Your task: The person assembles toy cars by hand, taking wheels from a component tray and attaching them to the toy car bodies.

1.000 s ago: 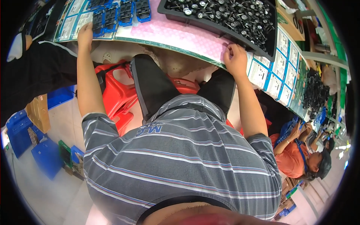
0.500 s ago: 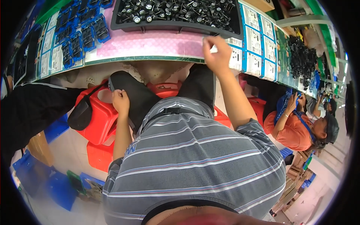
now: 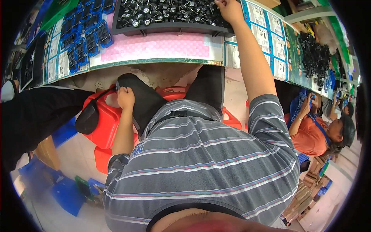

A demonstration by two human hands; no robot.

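R hand (image 3: 232, 12) has been moved over R end of blk tray (image 3: 170, 30) of small blk parts (image 3: 162, 13), set on table (image 3: 217, 51) behind pink sheet (image 3: 154, 47); fingers bent, grasp can't be told. L hand (image 3: 126, 97) is curled by L thigh (image 3: 145, 88), contents unseen.

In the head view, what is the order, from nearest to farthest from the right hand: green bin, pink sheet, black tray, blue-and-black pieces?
1. Black tray: at the right hand, top centre.
2. Pink sheet: between tray and person.
3. Blue-and-black pieces: left of the tray.
4. Green bin: upper left.
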